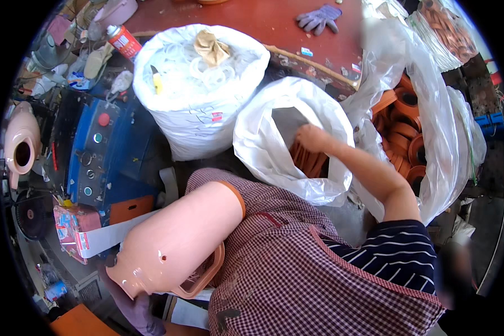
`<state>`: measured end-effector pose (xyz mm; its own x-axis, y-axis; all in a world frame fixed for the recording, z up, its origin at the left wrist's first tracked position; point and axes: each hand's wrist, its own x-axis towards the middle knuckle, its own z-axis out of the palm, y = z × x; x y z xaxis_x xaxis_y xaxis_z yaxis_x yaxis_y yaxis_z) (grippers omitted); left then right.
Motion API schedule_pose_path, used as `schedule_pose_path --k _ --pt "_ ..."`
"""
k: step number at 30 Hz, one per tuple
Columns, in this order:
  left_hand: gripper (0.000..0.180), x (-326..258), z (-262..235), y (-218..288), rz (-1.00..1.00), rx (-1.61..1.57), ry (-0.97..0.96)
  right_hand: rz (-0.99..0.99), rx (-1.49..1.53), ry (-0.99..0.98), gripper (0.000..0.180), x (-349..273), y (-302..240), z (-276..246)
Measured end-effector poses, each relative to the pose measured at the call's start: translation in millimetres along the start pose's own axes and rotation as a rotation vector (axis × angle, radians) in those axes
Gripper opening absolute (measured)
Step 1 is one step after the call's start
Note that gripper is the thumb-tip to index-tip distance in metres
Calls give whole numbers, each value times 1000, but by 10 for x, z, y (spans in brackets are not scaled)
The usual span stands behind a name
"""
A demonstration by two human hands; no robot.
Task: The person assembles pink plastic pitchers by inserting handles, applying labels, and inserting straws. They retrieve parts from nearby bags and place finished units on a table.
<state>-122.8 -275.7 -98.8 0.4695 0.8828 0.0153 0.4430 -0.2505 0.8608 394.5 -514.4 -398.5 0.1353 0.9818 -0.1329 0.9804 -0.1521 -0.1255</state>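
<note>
A glossy pink jug (pixel 179 235) with a brown-orange rim at its wide end and a looped handle lies slanted across my lap. My left hand (pixel 131 308), in a purple-grey glove, grips its narrow spout end; part of the fingers is hidden behind it. My bare right hand (pixel 312 138) is inside the mouth of a white plastic sack (pixel 257 140), its fingers curled over reddish-brown long thin pieces (pixel 309 162). What the fingertips hold cannot be made out.
A full white sack (pixel 201 126) of clear rings stands ahead, a yellow-handled knife (pixel 157 83) on top. Right is a clear bag (pixel 439 140) of brown-orange rings. A blue machine (pixel 103 151) with buttons and another pink jug (pixel 22 137) are left. A glove (pixel 319 20) lies on the red table (pixel 252 19).
</note>
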Motion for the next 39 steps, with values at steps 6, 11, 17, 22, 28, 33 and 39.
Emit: schedule_pose_path --k 6,11,17,22,28,33,39 --pt "109 30 311 220 116 3 46 513 -121 -75 20 -261 649 911" --pt "106 289 543 226 156 -57 224 389 -190 -212 21 -180 861 947" --pt "107 339 659 256 168 -112 389 90 -255 256 14 113 -167 -1653" --pt "92 88 663 701 386 347 93 -128 -186 695 24 513 -1236 -3366" --pt "94 231 765 896 491 393 34 -754 203 540 39 805 -2598 -3970" --pt "106 -23 528 239 340 -32 438 -793 1049 854 21 1622 -2923 -3131" --pt "109 -211 528 -12 269 -87 472 -456 2026 -140 28 1513 -3110 -2321"
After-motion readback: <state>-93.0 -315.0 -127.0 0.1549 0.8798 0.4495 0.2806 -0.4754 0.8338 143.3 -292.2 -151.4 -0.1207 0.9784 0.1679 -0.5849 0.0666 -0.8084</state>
